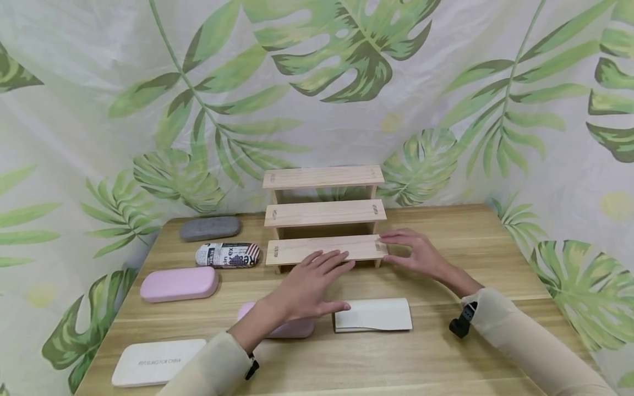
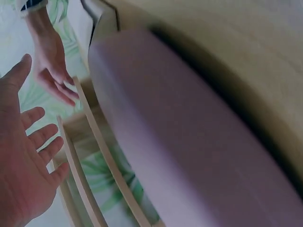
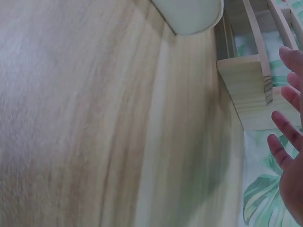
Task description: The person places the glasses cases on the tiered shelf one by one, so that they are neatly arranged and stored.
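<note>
A three-tier wooden step shelf (image 1: 324, 213) stands at the back of the table. My left hand (image 1: 309, 286) is in front of its lowest tier, fingers straight and spread, holding nothing. Whether those fingertips touch the tier I cannot tell. At the right end of that tier is my right hand (image 1: 421, 253), thumb and fingers apart and loosely bent; contact with the wood is unclear. Partly hidden below my left forearm lies a pink glasses case (image 1: 297, 329), which looms large and purplish in the left wrist view. A white folding case (image 1: 373, 315) lies between my hands.
Left of the shelf lie several glasses cases: a grey one (image 1: 210, 228), a newsprint-patterned one (image 1: 228, 255), a pink one (image 1: 179, 284) and a white lettered one (image 1: 151, 362) partly behind my left sleeve. A leaf-print cloth (image 1: 346, 132) hangs behind the wooden table (image 1: 470, 368).
</note>
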{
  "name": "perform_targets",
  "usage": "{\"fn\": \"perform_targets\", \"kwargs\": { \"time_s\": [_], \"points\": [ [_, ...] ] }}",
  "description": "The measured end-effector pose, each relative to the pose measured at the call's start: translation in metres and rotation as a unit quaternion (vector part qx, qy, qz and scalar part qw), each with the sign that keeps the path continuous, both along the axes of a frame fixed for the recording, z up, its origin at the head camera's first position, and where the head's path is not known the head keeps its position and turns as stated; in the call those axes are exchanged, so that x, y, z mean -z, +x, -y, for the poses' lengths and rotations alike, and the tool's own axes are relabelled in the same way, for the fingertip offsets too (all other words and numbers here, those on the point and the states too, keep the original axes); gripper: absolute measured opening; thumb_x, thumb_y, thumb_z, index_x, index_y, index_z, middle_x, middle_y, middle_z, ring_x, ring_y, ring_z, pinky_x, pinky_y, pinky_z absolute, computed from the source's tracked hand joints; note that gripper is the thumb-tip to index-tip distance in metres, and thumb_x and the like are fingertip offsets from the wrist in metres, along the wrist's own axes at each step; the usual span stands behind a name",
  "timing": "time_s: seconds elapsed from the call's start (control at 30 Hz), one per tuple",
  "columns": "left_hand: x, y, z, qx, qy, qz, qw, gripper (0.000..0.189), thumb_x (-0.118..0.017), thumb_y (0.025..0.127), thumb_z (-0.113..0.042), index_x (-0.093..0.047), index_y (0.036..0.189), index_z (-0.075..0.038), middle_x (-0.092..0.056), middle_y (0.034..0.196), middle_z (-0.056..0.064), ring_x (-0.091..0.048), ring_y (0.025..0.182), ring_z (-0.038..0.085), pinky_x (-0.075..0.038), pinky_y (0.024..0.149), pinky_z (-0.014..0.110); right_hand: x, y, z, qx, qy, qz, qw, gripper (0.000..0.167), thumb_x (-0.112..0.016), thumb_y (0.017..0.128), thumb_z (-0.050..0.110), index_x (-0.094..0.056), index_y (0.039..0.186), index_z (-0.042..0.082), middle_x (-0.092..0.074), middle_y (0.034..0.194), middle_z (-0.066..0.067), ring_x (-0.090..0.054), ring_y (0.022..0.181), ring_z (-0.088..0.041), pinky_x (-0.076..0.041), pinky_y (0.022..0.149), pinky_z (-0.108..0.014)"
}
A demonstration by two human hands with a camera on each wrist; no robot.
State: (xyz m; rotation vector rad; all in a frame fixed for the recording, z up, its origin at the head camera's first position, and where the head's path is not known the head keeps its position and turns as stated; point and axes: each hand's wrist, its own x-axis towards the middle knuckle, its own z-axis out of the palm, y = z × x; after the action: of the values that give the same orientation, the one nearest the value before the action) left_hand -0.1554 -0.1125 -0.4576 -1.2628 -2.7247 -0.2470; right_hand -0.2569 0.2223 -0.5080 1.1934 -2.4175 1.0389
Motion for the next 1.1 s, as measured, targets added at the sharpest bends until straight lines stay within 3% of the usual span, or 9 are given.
{"fn": "perform_targets", "kwargs": {
  "time_s": [0.23,0.4,0.5,0.7,0.87,1.1],
  "points": [
    [0.007,0.009,-0.016,0.009,-0.013,0.025,0.9996,0.089,-0.060,0.097,-0.070,-0.037,0.166,-0.019,-0.042,0.167,0.009,-0.038,0.155,0.029,-0.030,0.126,0.053,0.009,-0.003,-0.002,-0.015,-0.002,0.021,0.9997,0.042,-0.089,0.083,0.009,-0.078,0.122,0.001,-0.074,0.131,-0.015,-0.068,0.121,-0.038,-0.052,0.105,-0.054],
    [0.014,0.014,-0.025,0.007,-0.014,0.040,0.9991,0.089,-0.059,0.097,-0.072,-0.037,0.165,-0.020,-0.043,0.167,0.007,-0.040,0.154,0.027,-0.030,0.126,0.051,0.015,-0.005,-0.004,-0.011,-0.010,0.041,0.9990,0.042,-0.088,0.085,0.008,-0.077,0.125,0.003,-0.072,0.134,-0.014,-0.067,0.124,-0.036,-0.047,0.112,-0.029],
    [0.019,0.018,-0.030,0.009,-0.003,0.052,0.9986,0.089,-0.061,0.096,-0.072,-0.040,0.164,-0.019,-0.044,0.166,0.008,-0.043,0.152,0.026,-0.032,0.125,0.050,0.018,-0.006,-0.004,-0.015,-0.020,0.057,0.9980,0.040,-0.088,0.086,0.008,-0.078,0.124,0.004,-0.071,0.136,-0.015,-0.066,0.126,-0.037,-0.042,0.112,-0.020],
    [0.022,0.023,-0.037,0.009,-0.002,0.059,0.9982,0.092,-0.066,0.092,-0.072,-0.043,0.163,-0.017,-0.046,0.165,0.007,-0.046,0.150,0.025,-0.036,0.123,0.048,0.021,-0.007,-0.002,-0.022,-0.040,0.078,0.9959,0.036,-0.088,0.085,0.007,-0.080,0.121,0.005,-0.071,0.137,-0.015,-0.064,0.128,-0.039,-0.041,0.112,-0.019],
    [0.024,0.027,-0.045,-0.001,-0.011,0.086,0.9962,0.092,-0.069,0.091,-0.070,-0.042,0.163,-0.020,-0.047,0.164,0.004,-0.048,0.149,0.025,-0.038,0.122,0.048,0.022,-0.008,-0.002,-0.018,-0.046,0.085,0.9952,0.038,-0.089,0.084,0.006,-0.080,0.121,0.007,-0.070,0.138,-0.014,-0.064,0.129,-0.038,-0.040,0.111,-0.017],
    [0.029,0.033,-0.054,-0.006,0.001,0.100,0.9949,0.089,-0.075,0.089,-0.066,-0.046,0.161,-0.020,-0.051,0.161,0.005,-0.053,0.144,0.027,-0.045,0.117,0.047,0.025,-0.008,0.002,-0.014,-0.061,0.087,0.9943,0.039,-0.088,0.080,-0.004,-0.079,0.118,0.000,-0.070,0.135,-0.020,-0.063,0.127,-0.044,-0.039,0.111,-0.015]
  ]
}}
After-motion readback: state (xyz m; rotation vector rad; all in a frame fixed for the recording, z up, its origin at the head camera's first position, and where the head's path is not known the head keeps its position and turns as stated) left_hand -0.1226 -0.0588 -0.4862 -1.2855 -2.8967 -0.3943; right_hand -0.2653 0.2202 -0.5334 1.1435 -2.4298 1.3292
